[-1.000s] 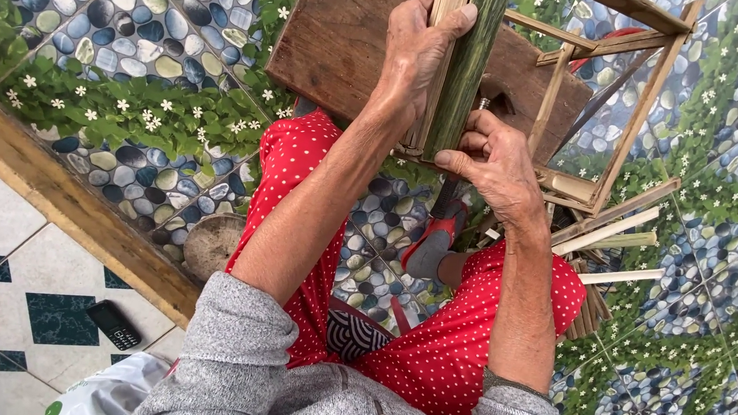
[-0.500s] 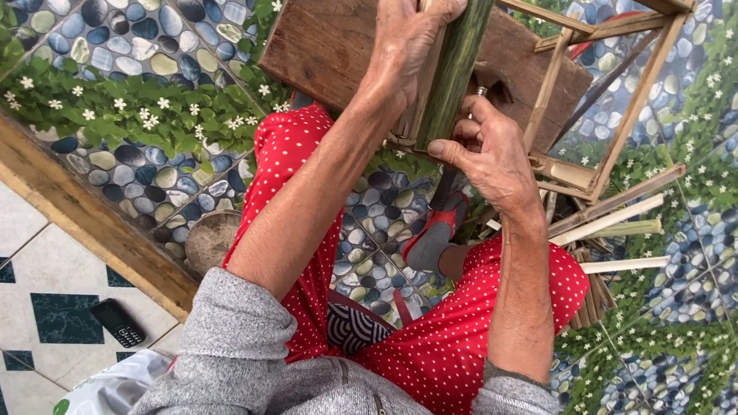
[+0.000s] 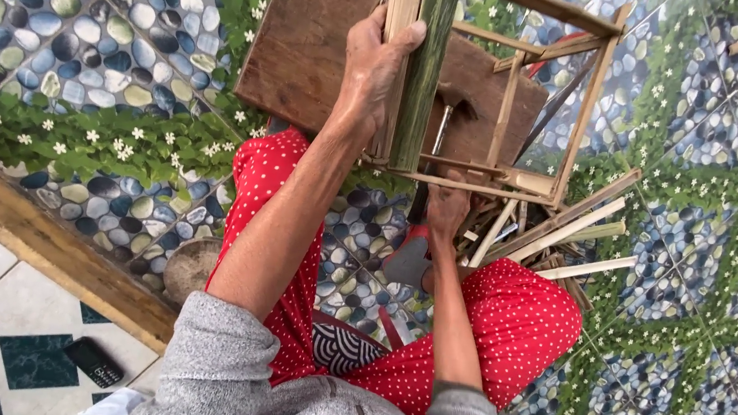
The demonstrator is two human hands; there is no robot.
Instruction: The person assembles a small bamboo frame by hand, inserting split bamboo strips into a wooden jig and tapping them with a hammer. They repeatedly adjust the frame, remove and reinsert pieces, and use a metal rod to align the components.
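Head view: the left hand (image 3: 372, 70) is clamped on a split green bamboo piece (image 3: 424, 70) that stands over the near edge of the wooden board (image 3: 311, 51), long axis running away from the person. The right hand (image 3: 447, 207) reaches down among loose bamboo strips (image 3: 562, 238) under the slat frame (image 3: 528, 115), fingers hidden. Step: steadying the piece; next calls for a firm hold.
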